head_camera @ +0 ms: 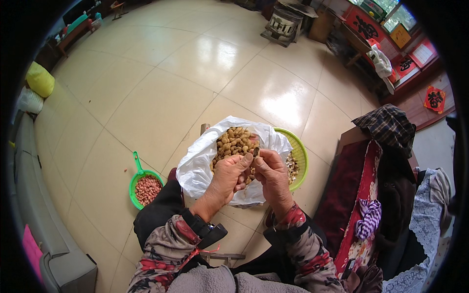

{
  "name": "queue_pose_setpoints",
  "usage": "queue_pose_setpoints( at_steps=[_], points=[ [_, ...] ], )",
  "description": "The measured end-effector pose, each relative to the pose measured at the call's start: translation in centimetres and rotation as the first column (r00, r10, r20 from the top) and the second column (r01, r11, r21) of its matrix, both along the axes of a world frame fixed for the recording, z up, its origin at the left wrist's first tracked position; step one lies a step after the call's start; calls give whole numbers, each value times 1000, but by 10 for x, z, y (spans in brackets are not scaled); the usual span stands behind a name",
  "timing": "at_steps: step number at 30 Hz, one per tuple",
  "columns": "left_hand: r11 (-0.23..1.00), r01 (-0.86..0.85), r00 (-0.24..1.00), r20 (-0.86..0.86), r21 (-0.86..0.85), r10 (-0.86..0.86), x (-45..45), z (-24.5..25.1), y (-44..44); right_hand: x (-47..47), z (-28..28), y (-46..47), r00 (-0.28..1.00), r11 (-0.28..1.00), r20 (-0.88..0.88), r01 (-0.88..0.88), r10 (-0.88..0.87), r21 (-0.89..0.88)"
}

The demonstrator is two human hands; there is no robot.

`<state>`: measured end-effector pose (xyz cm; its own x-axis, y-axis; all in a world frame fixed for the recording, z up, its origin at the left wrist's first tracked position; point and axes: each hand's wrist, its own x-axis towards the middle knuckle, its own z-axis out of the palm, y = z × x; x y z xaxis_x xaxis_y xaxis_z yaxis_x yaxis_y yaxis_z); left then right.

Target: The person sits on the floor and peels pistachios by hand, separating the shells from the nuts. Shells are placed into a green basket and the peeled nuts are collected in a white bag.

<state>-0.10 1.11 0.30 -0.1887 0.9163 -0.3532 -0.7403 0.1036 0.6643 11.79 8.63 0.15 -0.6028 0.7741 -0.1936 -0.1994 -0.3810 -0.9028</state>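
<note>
Over an open white plastic bag, my two hands meet at their fingertips. My right hand pinches a split peanut shell, its dark hollow side showing. My left hand has its fingers curled, with thumb and forefinger closed at the shell's left side. Whether a kernel is between the fingers is hidden. Unshelled peanuts fill the bag below. Just right of the bag, partly behind it, a yellow-green plastic basket holds broken shells.
Left of my knee, a green handled strainer holds shelled pink peanuts on the tiled floor. A grey sofa lines the left side. At right stands a seat with a dark red cover, a striped cloth and clothes.
</note>
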Motion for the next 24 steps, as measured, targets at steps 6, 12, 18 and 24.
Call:
queue_pose_setpoints(
  at_steps=[6, 12, 18, 24],
  points=[
    [999, 26, 998, 58, 45, -29, -4, 2, -1, 5, 3, 6, 993, 992, 62, -107, 103, 70],
    [998, 46, 990, 135, 47, -52, 4, 1, -1, 3, 7, 2, 996, 921, 85, -53, 22, 386],
    [999, -21, 965, 263, 42, 9, 10, -3, 4, -1, 8, 2, 997, 949, 77, -12, -12, 314],
    [999, -25, 963, 269, 41, 13, 7, 3, 5, 3, 10, 5, 996, 996, -58, -66, 69, 53]
  ],
)
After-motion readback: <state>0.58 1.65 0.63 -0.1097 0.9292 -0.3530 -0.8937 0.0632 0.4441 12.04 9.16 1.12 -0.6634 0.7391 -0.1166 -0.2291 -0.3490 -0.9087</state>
